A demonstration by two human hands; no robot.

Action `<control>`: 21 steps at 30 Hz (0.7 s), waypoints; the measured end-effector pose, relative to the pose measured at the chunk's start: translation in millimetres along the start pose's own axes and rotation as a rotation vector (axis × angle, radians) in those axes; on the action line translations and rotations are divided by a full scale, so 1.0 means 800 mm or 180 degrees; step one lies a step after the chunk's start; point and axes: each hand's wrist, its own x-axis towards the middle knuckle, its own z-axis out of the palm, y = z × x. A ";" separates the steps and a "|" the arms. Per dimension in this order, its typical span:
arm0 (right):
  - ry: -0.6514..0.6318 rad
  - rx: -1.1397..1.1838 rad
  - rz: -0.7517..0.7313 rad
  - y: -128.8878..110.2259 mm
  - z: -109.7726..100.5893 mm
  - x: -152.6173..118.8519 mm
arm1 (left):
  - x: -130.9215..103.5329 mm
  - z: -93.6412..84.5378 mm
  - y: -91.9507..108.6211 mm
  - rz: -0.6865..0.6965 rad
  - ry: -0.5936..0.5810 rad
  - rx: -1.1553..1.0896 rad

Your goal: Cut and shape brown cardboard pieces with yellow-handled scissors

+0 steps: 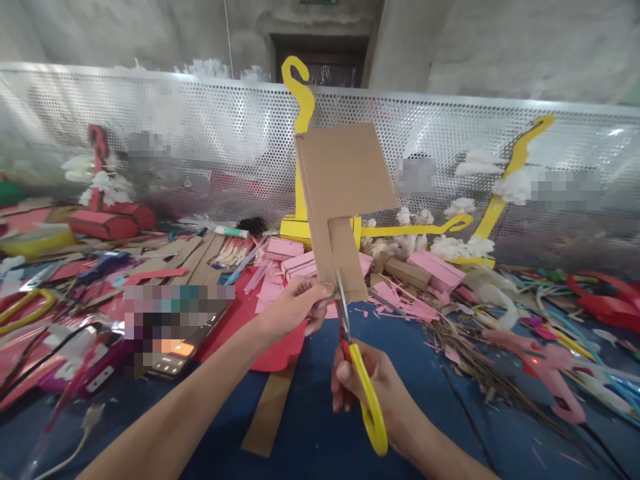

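Cardboard piece (345,173) sits just above frame centre toward 12 o'clock, held up in the air, broad panel on top, narrower part below. From my end: left hand (307,300) pinches the lower edge, thumb and fingers clamped on it; right hand (367,377), at 5 o'clock, is wrapped round the yellow handles of the scissors (370,400), blades up against the card's bottom part. Hands near each other, not touching. Main risk I'd flag: left thumb lies just beside the blade, so a slip or a hard squeeze could nick it. Second: the only grip is low, so the wide panel may sway or fold at the narrow part, and the cut would wander. Third: an edge runs up from the blades to the inner corner; overshooting there could slice into the panel. Whether both blades straddle the card, I can't tell. Behind it at 12 o'clock stands a yellow hook-shaped piece (300,100); pushing the card forward could knock it. Pink glue gun (545,367) at 4 o'clock shows a lit lamp; a stray elbow or snagged cord might drag it, probably hot.
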 end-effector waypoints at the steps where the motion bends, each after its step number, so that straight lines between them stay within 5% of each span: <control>1: 0.0015 -0.0176 -0.0106 0.000 -0.001 -0.002 | -0.001 0.000 0.000 0.0029 0.0031 0.0104; 6: 0.0561 -0.1275 -0.0592 -0.007 -0.008 -0.013 | -0.006 -0.001 -0.002 0.0202 0.0044 0.0518; 15: -0.0054 -0.1273 -0.0261 -0.008 -0.008 -0.020 | -0.010 -0.001 -0.009 0.0297 0.0100 0.0722; 21: 0.0356 -0.1557 -0.0461 0.020 -0.002 -0.008 | -0.013 0.001 -0.001 0.0262 0.0106 0.0827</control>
